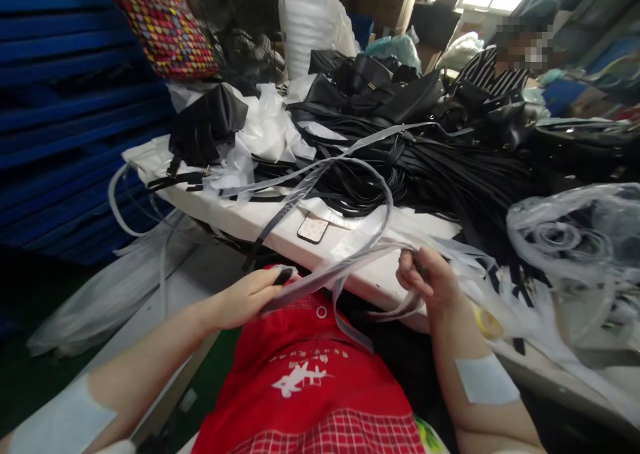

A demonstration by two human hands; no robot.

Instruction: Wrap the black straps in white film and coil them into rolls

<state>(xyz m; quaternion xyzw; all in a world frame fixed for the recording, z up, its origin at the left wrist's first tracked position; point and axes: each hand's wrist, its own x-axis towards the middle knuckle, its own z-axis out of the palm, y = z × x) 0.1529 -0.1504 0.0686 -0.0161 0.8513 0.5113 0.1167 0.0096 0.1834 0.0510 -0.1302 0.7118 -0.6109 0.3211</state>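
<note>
A long translucent plastic strip stretches between my two hands in front of the red apron. My left hand is closed on its lower left end, with something small and black at the fingertips that I cannot make out. On the right, my right hand pinches the strip near the table edge, fingers curled. Loops of the same strip rise above the table and hang below its edge. Behind them lies a tangle of black straps, some of it under the plastic.
A phone lies near the front edge of the white table. Black bags are heaped at the back. Coiled clear plastic sits at the right, blue stacked panels at the left. A person in a striped top is across the table.
</note>
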